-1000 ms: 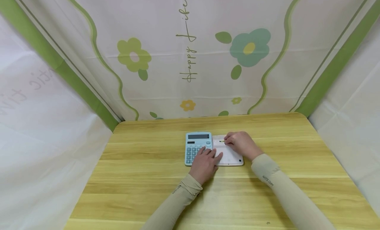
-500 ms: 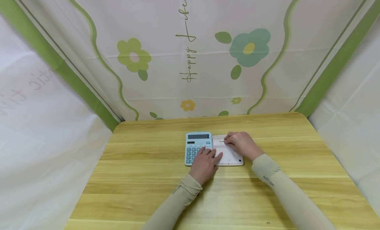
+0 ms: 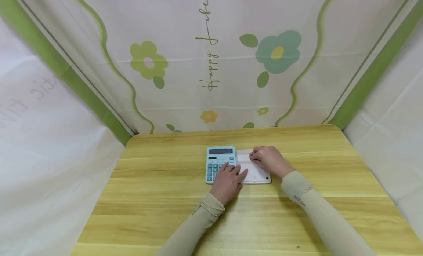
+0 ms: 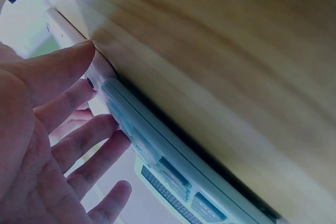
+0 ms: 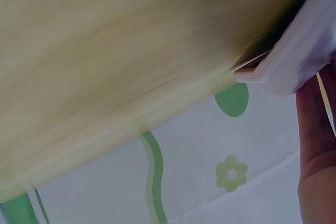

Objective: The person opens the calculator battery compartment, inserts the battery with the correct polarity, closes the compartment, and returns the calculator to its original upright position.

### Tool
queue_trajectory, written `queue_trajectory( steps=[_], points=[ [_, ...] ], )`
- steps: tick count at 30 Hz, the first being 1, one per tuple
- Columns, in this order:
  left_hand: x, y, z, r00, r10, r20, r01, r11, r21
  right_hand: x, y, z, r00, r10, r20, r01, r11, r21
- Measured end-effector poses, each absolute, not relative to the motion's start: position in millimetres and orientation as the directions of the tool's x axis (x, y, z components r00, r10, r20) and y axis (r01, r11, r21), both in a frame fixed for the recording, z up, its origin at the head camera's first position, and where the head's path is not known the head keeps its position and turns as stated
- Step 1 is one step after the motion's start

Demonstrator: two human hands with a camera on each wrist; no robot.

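Two calculators lie side by side on the wooden table. The light-blue calculator (image 3: 221,157) is face up, its display at the far end. Right of it, the pale pinkish-white calculator (image 3: 256,174) lies with its back up. My left hand (image 3: 227,183) rests with spread fingers across the near part of both; in the left wrist view its fingers (image 4: 102,156) reach the blue keys. My right hand (image 3: 269,160) has bent fingers at a small slot near the far end of the pale calculator's back. Whatever lies between those fingertips is hidden.
The wooden table (image 3: 158,197) carries both calculators near its far edge. Behind it hangs a white curtain (image 3: 185,83) with printed flowers, and more white cloth (image 3: 390,138) hangs at the sides. Light sleeves (image 3: 314,197) cover both forearms.
The dark and yellow strip at the slot beside my right fingertips has narrowed to a faint line. Both hands keep nearly the same place, and neither calculator has visibly shifted.
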State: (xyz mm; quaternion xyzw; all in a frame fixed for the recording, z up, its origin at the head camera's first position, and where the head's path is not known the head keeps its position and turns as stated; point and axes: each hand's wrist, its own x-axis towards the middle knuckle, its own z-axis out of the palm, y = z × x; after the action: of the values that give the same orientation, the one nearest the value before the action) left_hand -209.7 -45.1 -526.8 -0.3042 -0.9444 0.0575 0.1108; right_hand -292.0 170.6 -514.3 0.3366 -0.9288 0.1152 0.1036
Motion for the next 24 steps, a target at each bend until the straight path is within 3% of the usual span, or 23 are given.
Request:
queue_trajectory(
  steps=[24],
  points=[
    [-209.4, -44.5, -524.1, -0.798, 0.583, 0.152, 0.56, 0.811, -0.168, -288.2, 174.1, -513.4, -0.704, -0.648, 0.291, -0.694, 0.715, -0.084]
  ],
)
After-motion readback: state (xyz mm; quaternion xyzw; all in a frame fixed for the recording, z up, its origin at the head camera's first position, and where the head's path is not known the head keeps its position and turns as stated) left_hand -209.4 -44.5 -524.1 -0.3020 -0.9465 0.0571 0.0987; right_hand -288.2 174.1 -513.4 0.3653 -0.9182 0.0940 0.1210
